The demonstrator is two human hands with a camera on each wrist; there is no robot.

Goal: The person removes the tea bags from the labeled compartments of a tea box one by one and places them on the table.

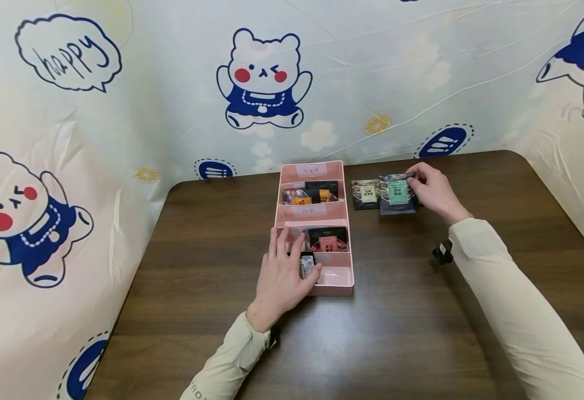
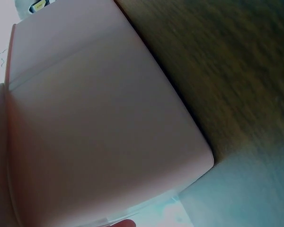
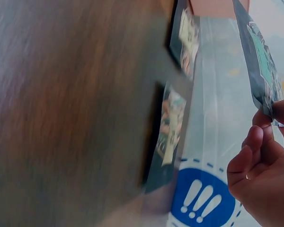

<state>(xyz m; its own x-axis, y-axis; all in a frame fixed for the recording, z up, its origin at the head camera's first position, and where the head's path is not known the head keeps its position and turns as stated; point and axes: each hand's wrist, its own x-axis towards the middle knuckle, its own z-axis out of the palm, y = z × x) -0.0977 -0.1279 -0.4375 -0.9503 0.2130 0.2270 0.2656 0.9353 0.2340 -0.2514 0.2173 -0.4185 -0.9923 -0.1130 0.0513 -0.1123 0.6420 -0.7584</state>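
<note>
My right hand (image 1: 437, 191) pinches the top corner of a black sachet with a green label (image 1: 398, 193). In the right wrist view this sachet (image 3: 259, 59) is lifted off the table, between thumb and fingers (image 3: 262, 158). Beneath it on the table lie two more sachets; one with a pale yellow label (image 1: 368, 194) shows in the head view, while the other (image 3: 169, 135) is mostly hidden there. My left hand (image 1: 283, 278) rests, fingers spread, over the left front of a pink compartment box (image 1: 339, 290). Its thumb is by a black-and-white sachet (image 1: 307, 265) in the front compartment.
Inside the box, one compartment holds a sachet with a red label (image 1: 328, 243), and a farther one holds sachets with orange labels (image 1: 324, 194). The dark wooden table (image 1: 211, 239) ends at a printed cloth (image 1: 171, 111) behind and at both sides.
</note>
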